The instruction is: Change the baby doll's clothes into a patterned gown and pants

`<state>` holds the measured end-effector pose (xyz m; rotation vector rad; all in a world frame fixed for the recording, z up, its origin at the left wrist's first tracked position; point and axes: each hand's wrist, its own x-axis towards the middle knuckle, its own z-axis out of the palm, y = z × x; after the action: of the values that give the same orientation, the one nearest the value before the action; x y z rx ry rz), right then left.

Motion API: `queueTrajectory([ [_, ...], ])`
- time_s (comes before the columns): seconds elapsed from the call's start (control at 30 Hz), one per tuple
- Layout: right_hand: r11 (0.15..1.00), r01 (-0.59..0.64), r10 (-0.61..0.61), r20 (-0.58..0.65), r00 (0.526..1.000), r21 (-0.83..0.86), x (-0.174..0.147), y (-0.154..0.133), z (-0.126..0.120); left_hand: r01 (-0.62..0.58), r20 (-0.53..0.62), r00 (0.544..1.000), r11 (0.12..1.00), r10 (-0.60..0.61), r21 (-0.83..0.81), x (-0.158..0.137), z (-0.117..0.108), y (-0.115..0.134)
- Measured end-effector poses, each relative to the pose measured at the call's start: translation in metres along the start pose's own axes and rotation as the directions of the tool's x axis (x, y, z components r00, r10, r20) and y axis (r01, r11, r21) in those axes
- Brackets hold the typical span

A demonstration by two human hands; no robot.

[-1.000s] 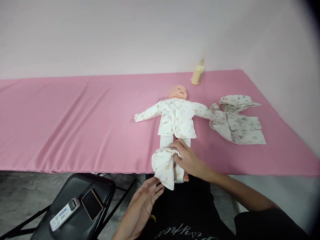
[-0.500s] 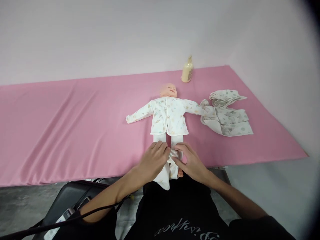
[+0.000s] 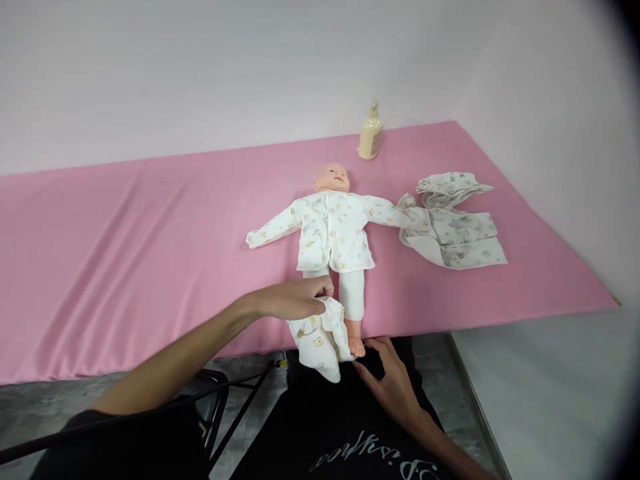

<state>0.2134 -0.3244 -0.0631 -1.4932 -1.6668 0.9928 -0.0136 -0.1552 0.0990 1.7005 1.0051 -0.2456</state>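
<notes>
A baby doll (image 3: 332, 179) lies on its back, its head at the far side. It wears a white printed jacket (image 3: 345, 233), arms spread sideways. Bunched printed baby trousers (image 3: 320, 340) cover its lower leg on the left and hang over the table's front edge. My left hand (image 3: 300, 298) is closed on the upper edge of these trousers. On the right, the doll's white leg (image 3: 352, 297) and bare foot (image 3: 356, 345) show. Beside that foot, my right hand (image 3: 390, 377) is open, thumb and fingers apart; whether the fingertips touch the foot cannot be seen.
A pink cloth (image 3: 150, 267) covers the table, wrinkled at the left. A cream pump bottle (image 3: 370, 137) stands behind the doll's head. Printed folded clothes (image 3: 465, 233) lie at the right, touching the doll's sleeve. A black chair (image 3: 213, 393) is below the front edge.
My right hand has let go of the trousers and moved down beside the foot. The trousers have come off the right-hand leg, baring its shin and foot. My left hand has shifted slightly left.
</notes>
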Motion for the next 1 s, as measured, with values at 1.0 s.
queueTrajectory([
  [1.0, 0.925, 0.170, -0.290, 0.341, 0.894, 0.341, 0.003, -0.051, -0.026, 0.063, 0.289, 0.956, 0.997, -0.045, -0.052, 0.035, -0.012, 0.025],
])
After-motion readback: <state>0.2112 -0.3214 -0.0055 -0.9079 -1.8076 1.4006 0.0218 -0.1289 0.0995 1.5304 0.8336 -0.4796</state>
